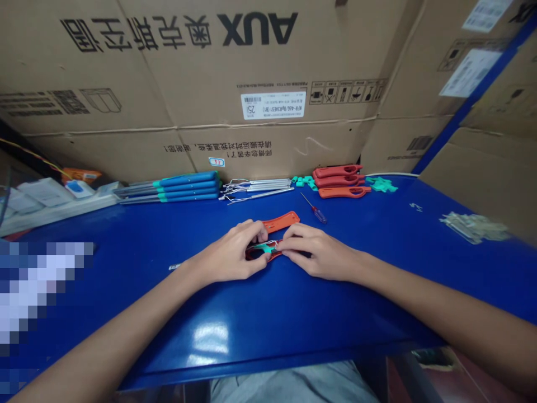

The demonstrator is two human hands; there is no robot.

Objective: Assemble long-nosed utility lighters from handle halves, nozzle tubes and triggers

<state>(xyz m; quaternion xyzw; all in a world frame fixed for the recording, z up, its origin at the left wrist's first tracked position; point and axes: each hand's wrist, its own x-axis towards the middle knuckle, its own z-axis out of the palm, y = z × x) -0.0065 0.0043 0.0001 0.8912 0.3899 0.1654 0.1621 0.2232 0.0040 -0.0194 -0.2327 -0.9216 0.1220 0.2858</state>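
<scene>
Both of my hands work close together over a red plastic handle shell on the blue table. My left hand grips its left end, thumb in front and fingers behind, beside a teal insert lying in the shell. On the other end, my right hand has its fingertips pinched at thin white wires; exactly what they pinch is too small to make out. Just behind the hands lies an orange handle half. A small screwdriver rests farther back to the right.
Along the cardboard wall lie blue-handled tools, metal rods with white wires, teal pieces, and stacked red handle shells. More teal parts sit beside them. At right is a pile of small clear-and-metal pieces; a power strip is at left.
</scene>
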